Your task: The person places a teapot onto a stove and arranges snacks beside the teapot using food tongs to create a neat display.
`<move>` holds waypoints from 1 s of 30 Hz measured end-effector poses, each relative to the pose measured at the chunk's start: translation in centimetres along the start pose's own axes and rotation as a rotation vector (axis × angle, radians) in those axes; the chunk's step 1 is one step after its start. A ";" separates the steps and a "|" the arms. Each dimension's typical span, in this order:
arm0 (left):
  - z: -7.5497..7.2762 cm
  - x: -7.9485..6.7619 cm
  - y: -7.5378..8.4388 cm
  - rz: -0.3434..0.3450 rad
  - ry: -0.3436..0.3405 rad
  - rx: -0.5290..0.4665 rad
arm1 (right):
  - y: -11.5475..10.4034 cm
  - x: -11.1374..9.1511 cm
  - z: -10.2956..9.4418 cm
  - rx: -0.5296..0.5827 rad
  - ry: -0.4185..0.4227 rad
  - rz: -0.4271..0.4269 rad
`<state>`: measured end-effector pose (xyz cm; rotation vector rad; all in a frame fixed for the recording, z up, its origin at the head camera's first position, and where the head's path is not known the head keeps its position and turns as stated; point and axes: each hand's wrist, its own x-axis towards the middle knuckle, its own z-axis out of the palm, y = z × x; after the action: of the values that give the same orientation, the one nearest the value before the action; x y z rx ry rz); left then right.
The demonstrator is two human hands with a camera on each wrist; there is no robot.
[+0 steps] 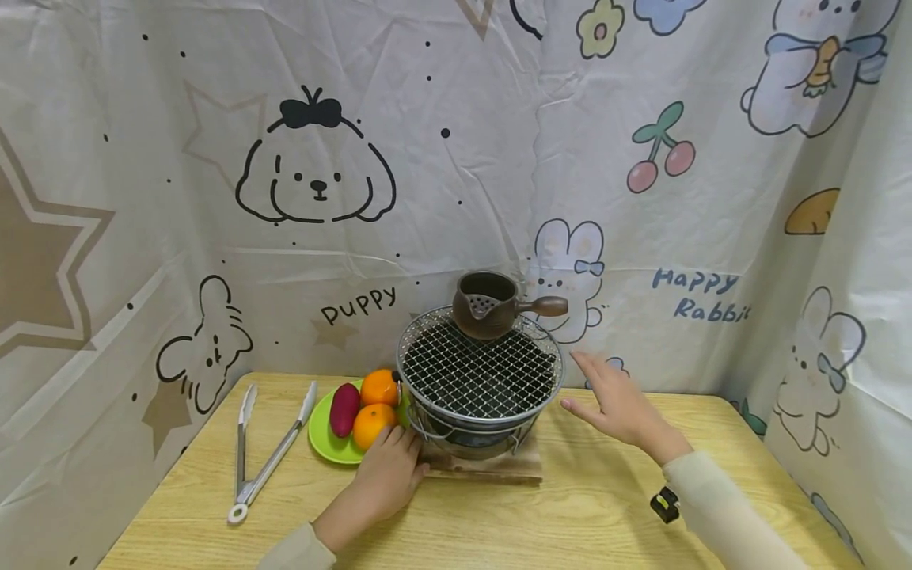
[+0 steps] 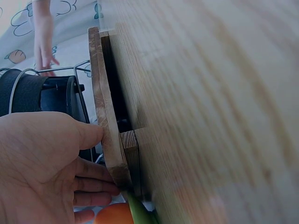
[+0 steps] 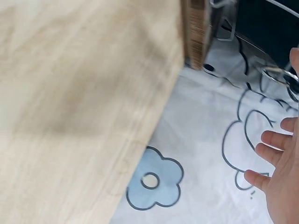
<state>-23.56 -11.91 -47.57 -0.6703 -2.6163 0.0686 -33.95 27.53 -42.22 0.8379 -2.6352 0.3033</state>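
Observation:
A round charcoal grill with a wire mesh grate stands on a low wooden board. On the back of the grate sits a brown clay teapot, its side handle pointing right. My left hand holds the board's left front corner; in the left wrist view the thumb lies against the board and the fingers reach its left end. To the right of the grill my right hand hovers with spread fingers, holding nothing. In the right wrist view that hand is partly cut off.
A green plate left of the grill bears two oranges and a purple oval item, close to my left hand. Spread metal tongs lie farther left. A printed curtain surrounds the wooden table.

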 end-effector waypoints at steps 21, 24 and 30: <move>-0.1 -0.1 0.1 -0.003 -0.006 0.010 | -2.1 -1.4 4.5 -0.067 -0.053 -0.151; 0.0 -0.1 0.1 -0.001 -0.001 0.018 | -2.6 -1.5 4.7 -0.052 -0.072 -0.151; 0.1 -0.1 0.0 -0.002 0.015 0.017 | -3.6 -1.5 5.1 -0.100 -0.136 -0.157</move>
<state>-23.54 -11.89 -47.71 -0.6598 -2.5990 0.0846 -32.06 23.86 -47.08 1.0578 -2.6618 0.0756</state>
